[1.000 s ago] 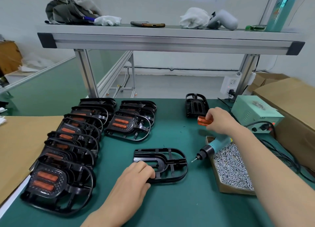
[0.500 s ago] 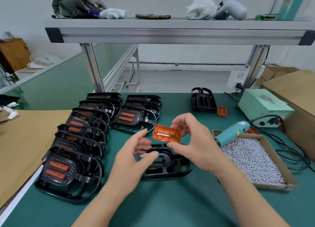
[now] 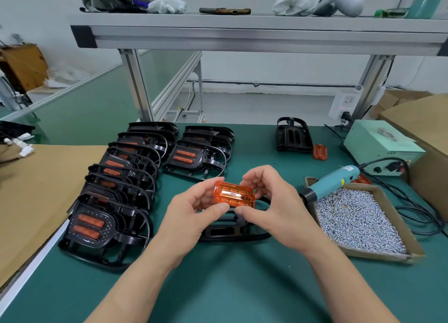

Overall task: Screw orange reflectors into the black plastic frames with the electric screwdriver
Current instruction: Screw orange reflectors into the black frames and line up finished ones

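Both hands hold one orange reflector (image 3: 234, 194) above the green table. My left hand (image 3: 194, 216) pinches its left end and my right hand (image 3: 271, 206) its right end. Under them lies an empty black plastic frame (image 3: 232, 233), partly hidden by the hands. The teal electric screwdriver (image 3: 332, 183) rests on the edge of a cardboard tray of screws (image 3: 358, 223) at the right. Another orange reflector (image 3: 320, 152) lies by an upright black frame (image 3: 292, 135) at the back.
Two rows of black frames fitted with orange reflectors (image 3: 121, 191) overlap on the left. A pale green power box (image 3: 380, 145) with cables stands at the right, beside a cardboard box (image 3: 426, 133). Brown cardboard (image 3: 36, 191) covers the left. A metal shelf (image 3: 242, 32) runs overhead.
My right hand brought the reflector from the back right to the middle. My left hand left the black frame and took the reflector's other end; now both hands hold it.
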`<state>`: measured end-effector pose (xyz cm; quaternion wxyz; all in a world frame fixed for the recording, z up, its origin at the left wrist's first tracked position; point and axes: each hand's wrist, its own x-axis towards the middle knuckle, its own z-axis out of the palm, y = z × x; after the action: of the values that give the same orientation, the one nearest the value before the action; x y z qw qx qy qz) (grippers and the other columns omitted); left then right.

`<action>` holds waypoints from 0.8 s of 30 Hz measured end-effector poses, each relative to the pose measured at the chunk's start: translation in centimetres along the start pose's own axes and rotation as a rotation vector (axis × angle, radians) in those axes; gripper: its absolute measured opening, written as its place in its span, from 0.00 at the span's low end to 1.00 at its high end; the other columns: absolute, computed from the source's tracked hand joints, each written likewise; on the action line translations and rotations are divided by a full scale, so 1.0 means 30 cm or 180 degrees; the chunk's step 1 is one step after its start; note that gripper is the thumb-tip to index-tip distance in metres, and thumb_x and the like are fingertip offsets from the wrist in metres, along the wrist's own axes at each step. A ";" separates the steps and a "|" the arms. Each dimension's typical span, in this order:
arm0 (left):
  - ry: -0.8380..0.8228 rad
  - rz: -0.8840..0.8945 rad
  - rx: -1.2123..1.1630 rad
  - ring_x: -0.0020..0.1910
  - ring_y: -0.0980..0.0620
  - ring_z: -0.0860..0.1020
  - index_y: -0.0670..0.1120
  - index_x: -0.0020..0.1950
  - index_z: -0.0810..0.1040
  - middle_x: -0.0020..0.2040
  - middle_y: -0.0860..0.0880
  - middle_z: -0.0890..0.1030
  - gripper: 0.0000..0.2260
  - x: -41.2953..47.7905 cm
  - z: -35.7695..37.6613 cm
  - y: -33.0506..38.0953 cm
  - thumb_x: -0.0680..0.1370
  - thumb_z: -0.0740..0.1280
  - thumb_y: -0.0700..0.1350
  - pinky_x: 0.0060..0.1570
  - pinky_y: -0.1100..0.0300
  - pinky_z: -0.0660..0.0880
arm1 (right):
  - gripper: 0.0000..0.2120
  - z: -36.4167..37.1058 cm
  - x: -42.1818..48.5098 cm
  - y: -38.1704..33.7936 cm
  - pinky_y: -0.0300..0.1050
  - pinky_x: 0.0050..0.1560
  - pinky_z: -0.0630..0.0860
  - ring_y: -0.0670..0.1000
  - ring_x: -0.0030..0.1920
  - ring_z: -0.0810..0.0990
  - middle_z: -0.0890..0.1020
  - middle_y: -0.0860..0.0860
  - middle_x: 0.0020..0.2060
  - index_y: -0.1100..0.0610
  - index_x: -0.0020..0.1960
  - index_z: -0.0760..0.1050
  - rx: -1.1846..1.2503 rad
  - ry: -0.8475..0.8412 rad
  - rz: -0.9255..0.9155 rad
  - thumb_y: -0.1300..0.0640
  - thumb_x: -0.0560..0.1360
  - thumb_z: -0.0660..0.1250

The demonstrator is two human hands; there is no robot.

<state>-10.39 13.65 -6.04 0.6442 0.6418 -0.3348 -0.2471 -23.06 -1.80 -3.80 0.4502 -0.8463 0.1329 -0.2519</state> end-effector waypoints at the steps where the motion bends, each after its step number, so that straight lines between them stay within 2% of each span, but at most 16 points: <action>1: -0.0002 -0.0011 -0.0003 0.54 0.52 0.82 0.52 0.64 0.80 0.54 0.50 0.86 0.21 -0.001 -0.002 -0.001 0.75 0.73 0.36 0.57 0.60 0.75 | 0.24 0.002 0.000 0.001 0.41 0.54 0.75 0.45 0.50 0.78 0.81 0.40 0.49 0.47 0.56 0.73 0.0007 0.0002 0.0006 0.60 0.67 0.80; 6: -0.0004 -0.0014 0.0032 0.54 0.51 0.82 0.53 0.63 0.80 0.54 0.50 0.86 0.20 0.003 -0.011 -0.007 0.74 0.74 0.37 0.55 0.60 0.75 | 0.23 0.005 0.002 0.011 0.41 0.54 0.75 0.46 0.51 0.78 0.81 0.39 0.50 0.46 0.56 0.73 0.0012 -0.0049 0.0003 0.58 0.67 0.79; 9: -0.0009 -0.0008 0.0182 0.55 0.51 0.82 0.53 0.65 0.79 0.54 0.51 0.85 0.21 0.013 -0.025 -0.012 0.74 0.75 0.37 0.59 0.57 0.75 | 0.20 -0.002 0.022 0.015 0.41 0.55 0.75 0.45 0.50 0.78 0.81 0.40 0.50 0.45 0.54 0.74 -0.0151 -0.0140 -0.0047 0.57 0.67 0.78; 12: 0.0354 0.0006 0.0380 0.55 0.56 0.81 0.55 0.66 0.77 0.52 0.53 0.84 0.24 0.038 -0.060 -0.024 0.75 0.73 0.35 0.57 0.62 0.75 | 0.16 -0.022 0.070 0.029 0.44 0.55 0.76 0.45 0.49 0.80 0.81 0.42 0.46 0.49 0.51 0.76 -0.0498 -0.0087 -0.0014 0.60 0.68 0.78; 15: 0.0795 -0.0019 0.0580 0.53 0.58 0.81 0.56 0.61 0.80 0.52 0.51 0.84 0.19 0.056 -0.100 -0.045 0.78 0.69 0.34 0.53 0.69 0.74 | 0.13 -0.020 0.109 0.047 0.40 0.51 0.74 0.42 0.46 0.78 0.81 0.42 0.44 0.49 0.48 0.77 -0.0725 -0.0125 0.0130 0.58 0.68 0.79; 19: 0.0939 -0.0051 0.1101 0.53 0.57 0.81 0.54 0.54 0.82 0.53 0.53 0.83 0.16 0.055 -0.099 -0.094 0.78 0.67 0.33 0.59 0.62 0.74 | 0.12 0.041 0.118 0.069 0.32 0.45 0.65 0.41 0.48 0.69 0.74 0.39 0.43 0.49 0.49 0.79 -0.1148 -0.0507 0.0291 0.53 0.68 0.79; 20: 0.0919 -0.0045 0.1294 0.53 0.58 0.80 0.53 0.54 0.82 0.52 0.54 0.83 0.15 0.053 -0.093 -0.104 0.78 0.67 0.33 0.59 0.65 0.73 | 0.12 0.059 0.118 0.071 0.32 0.44 0.64 0.43 0.49 0.69 0.73 0.39 0.42 0.49 0.49 0.80 -0.1176 -0.0610 0.0301 0.53 0.68 0.79; 22: 0.0886 -0.0005 0.1704 0.51 0.63 0.78 0.50 0.56 0.84 0.51 0.58 0.81 0.13 0.054 -0.085 -0.120 0.78 0.67 0.34 0.54 0.75 0.69 | 0.11 0.092 0.122 0.072 0.35 0.45 0.65 0.46 0.51 0.68 0.75 0.40 0.41 0.50 0.48 0.80 -0.1218 -0.0768 0.0305 0.53 0.68 0.79; 24: 0.0852 0.0063 0.2022 0.49 0.63 0.77 0.47 0.55 0.85 0.48 0.59 0.79 0.12 0.059 -0.081 -0.129 0.78 0.68 0.34 0.50 0.79 0.66 | 0.10 0.120 0.125 0.071 0.41 0.48 0.67 0.47 0.52 0.68 0.77 0.42 0.43 0.50 0.46 0.80 -0.1263 -0.0887 0.0305 0.53 0.68 0.79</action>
<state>-6.97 13.73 -9.56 0.4527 0.8338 -0.3137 -0.0379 -17.95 -2.19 -6.09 0.3007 -0.9374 0.1564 -0.0801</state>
